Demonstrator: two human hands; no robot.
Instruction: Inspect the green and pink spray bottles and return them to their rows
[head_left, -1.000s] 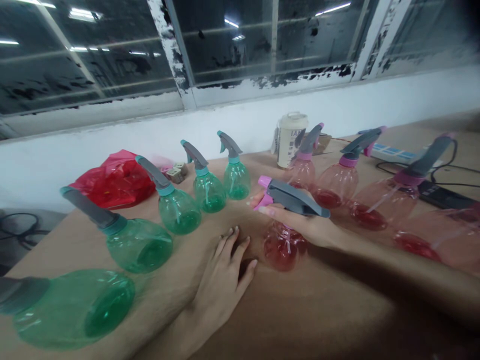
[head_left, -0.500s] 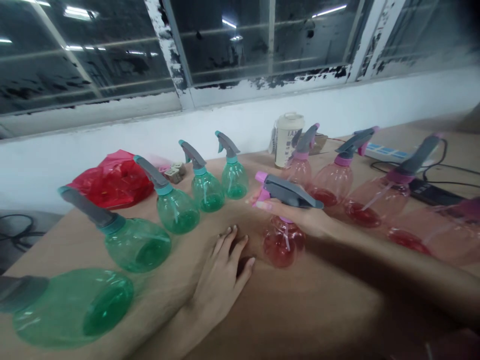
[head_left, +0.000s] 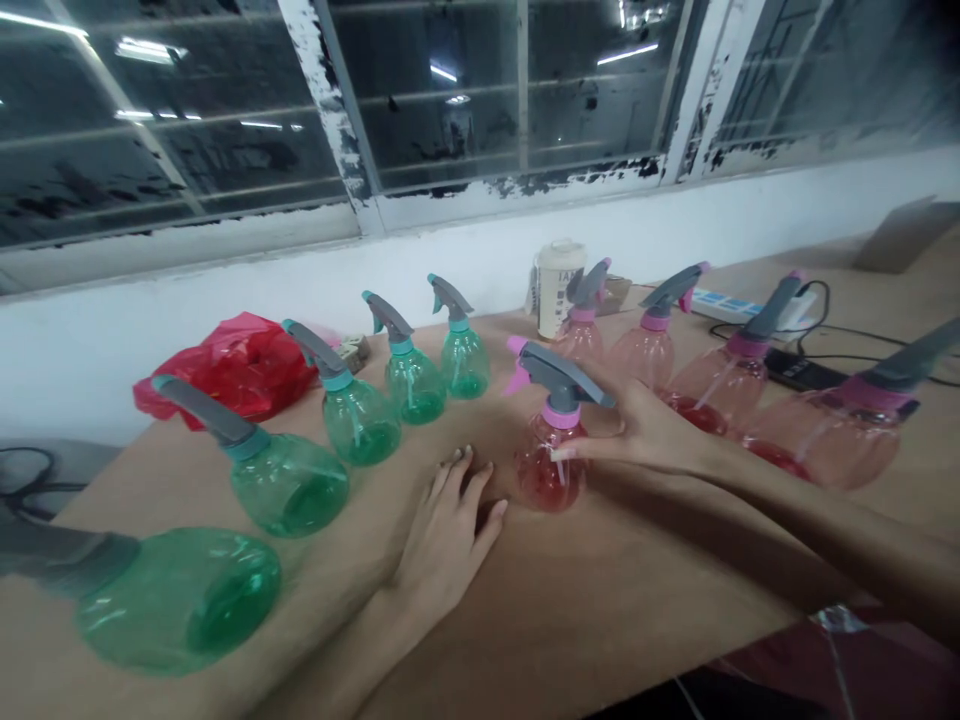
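A pink spray bottle (head_left: 547,478) with red liquid and a grey-and-pink trigger head stands upright on the table, between two rows of bottles. My right hand (head_left: 637,428) is around its right side: the thumb lies across the front of the body, and the other fingers are hidden behind it. My left hand (head_left: 448,535) lies flat on the table just left of this bottle, fingers spread and holding nothing. Left of that hand stand several green spray bottles (head_left: 296,485) with green liquid. On the right, several more pink spray bottles (head_left: 716,382) form another row, partly behind my right hand.
A red plastic bag (head_left: 232,370) lies at the back left. By the wall stands a paper cup (head_left: 561,290) with a lid. A white power strip (head_left: 739,308), black cables and a dark flat device (head_left: 802,370) lie behind the pink row. The brown table (head_left: 600,600) ends at lower right.
My right hand has moved down from the pink bottle's trigger head to its body. My left hand stays flat in place. The view has shifted slightly, showing more on the right.
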